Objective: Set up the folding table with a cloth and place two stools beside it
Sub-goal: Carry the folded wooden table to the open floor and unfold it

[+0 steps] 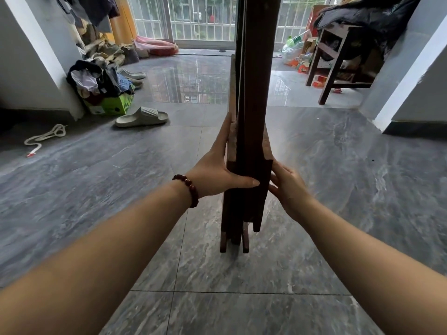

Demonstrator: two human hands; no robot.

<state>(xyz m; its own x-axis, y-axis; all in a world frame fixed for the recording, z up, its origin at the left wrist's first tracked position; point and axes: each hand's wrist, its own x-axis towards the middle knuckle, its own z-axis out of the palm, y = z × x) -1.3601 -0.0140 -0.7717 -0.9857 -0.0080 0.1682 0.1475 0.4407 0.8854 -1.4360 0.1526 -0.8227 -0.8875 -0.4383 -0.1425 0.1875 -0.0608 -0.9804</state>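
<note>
- Head view: we hold a folded dark brown wooden table (254,93) upright and edge-on at the centre of the scene, its top running out of the picture.
- Our left hand (217,170) grips it low down. The thumb wraps across the near edge and the fingers (223,139) lie straight up the left face.
- Our right hand (290,189) presses flat against the right face, opposite the left, its fingers (278,170) uncurled.
- We cannot tell whether the table's feet touch the glossy grey tiled floor (96,189).
- A dark red bead bracelet (189,189) circles our left wrist.
- At far left lie a pale grey slipper (141,117), a green cardboard box (111,106) heaped with clothes, and a white rope (46,136).
- At far right stands a tall brown wooden stand (338,59) under a black cloth (370,15).
</note>
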